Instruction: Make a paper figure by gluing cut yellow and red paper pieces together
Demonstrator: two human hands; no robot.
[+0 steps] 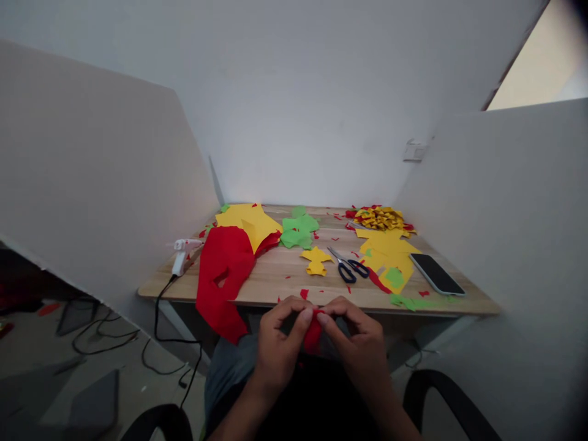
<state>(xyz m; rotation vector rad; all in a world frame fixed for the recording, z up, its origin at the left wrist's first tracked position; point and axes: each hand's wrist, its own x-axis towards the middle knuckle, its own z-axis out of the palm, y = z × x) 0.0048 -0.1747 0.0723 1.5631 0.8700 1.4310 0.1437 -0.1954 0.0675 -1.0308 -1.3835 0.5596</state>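
A small piece of red felt-like material (313, 335) hangs between my two hands, just in front of the table's near edge. My left hand (283, 334) pinches its top edge from the left, thumb against fingers. From the other side my right hand (351, 327) pinches the same edge, the thumbs almost touching. Beyond them on the table lie scissors (348, 267) with dark blue handles, blades partly apart. Left of the scissors is a small yellow cut-out (316, 261). A large red sheet (225, 263) with a slit droops over the front edge at the left.
A white glue gun (180, 257) with a black cord stands at the table's left. Yellow sheets (248, 220), green cut-outs (298, 229) and a pile of yellow pieces (379, 218) lie farther back. A phone (437, 274) rests at right. White partitions flank the table (275, 288).
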